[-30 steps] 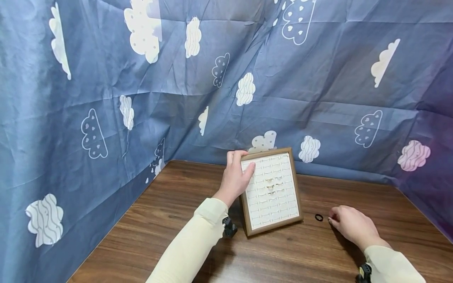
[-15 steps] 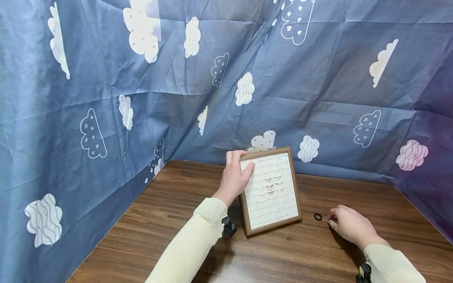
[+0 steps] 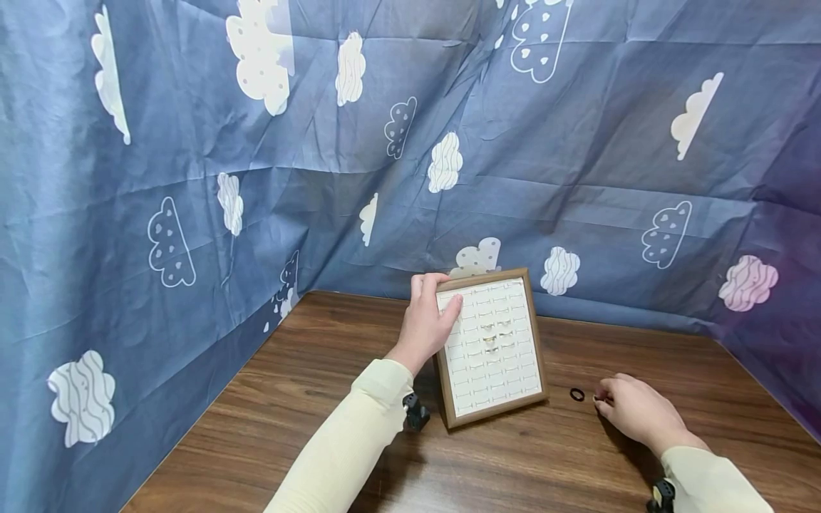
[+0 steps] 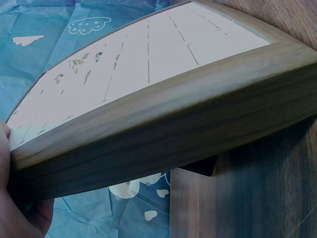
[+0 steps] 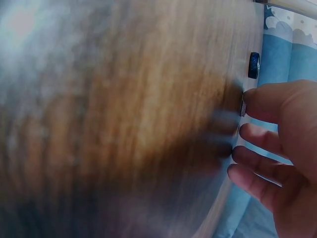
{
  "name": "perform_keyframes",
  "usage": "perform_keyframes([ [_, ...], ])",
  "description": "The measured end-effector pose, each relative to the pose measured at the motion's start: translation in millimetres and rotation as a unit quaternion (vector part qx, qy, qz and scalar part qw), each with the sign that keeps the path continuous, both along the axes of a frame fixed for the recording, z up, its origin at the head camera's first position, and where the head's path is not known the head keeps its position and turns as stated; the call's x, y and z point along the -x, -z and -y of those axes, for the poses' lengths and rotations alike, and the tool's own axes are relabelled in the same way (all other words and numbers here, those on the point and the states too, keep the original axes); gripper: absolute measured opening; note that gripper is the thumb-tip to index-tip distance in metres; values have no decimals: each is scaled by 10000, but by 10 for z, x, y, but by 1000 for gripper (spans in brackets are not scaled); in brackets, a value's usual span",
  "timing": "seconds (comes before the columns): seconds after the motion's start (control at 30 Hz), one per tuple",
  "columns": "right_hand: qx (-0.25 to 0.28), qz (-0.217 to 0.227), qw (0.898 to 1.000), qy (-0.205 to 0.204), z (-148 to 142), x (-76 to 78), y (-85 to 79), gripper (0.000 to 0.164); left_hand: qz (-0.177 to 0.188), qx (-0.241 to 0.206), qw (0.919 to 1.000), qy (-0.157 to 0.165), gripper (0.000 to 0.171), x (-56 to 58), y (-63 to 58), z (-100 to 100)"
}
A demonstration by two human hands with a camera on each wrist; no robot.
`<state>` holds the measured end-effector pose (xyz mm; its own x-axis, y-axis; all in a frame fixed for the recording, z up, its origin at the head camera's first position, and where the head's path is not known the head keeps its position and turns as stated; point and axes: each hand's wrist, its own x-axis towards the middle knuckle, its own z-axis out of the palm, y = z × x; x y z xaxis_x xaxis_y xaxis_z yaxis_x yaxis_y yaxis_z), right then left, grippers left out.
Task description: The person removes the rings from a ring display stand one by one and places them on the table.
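1. Nearest on my head feed, a cream sleeve (image 3: pixel 712 467) ends at the right hand (image 3: pixel 640 413), low over the tabletop (image 3: pixel 577 463) with fingers curled. I read thumb and forefinger as pinching a small bright item (image 3: pixel 595 399), probably a ring, though it is too small for me to be sure of its shape.

2. Just beside those fingertips, to their left, a black ring (image 5: pixel 254 65) lies loose on the wood, outside the display.

3. Further left of the right fingertips, well apart from them, I have the wooden-framed ring display (image 3: pixel 538 342) leaning back, its white slotted pad (image 3: pixel 500 377) facing me.

4. A few seated rings (image 3: pixel 490 339) sit near the middle of that pad, below and right of the left thumb. I count those as done. Most slots around them look bare, so I judge the larger share unfilled, with the pinched item and the black ring both outstanding.

5. The left hand (image 3: pixel 423 324) grips the display's upper left corner, thumb on the front, fingers over the top edge; I cannot see those fingertips.

6. Beyond all the fingers hangs a blue cloud-print cloth (image 3: pixel 596 157).
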<state>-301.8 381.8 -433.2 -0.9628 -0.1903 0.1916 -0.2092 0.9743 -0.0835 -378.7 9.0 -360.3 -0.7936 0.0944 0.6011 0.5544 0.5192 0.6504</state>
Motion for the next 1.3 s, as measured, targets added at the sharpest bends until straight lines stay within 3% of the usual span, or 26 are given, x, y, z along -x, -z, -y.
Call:
perform_keyframes([
  [0.2,305,-40,9994,149,6,11,-20,9,17,-9,10000,11,44,1,2,-2],
  [0.4,526,-499,9972,179,86,15,-74,10,48,-6,10000,-24,43,2,6,0],
  [0.6,650,-911,9937,-1,246,17,-151,9,40,21,10000,-23,43,-7,-3,0],
  [0.87,734,-998,9922,-114,475,34,-231,14,83,39,9999,-55,43,-4,-6,0],
  [1.3,998,-1458,9826,-574,731,44,-287,6,122,44,9999,-58,43,4,-6,-7],
])
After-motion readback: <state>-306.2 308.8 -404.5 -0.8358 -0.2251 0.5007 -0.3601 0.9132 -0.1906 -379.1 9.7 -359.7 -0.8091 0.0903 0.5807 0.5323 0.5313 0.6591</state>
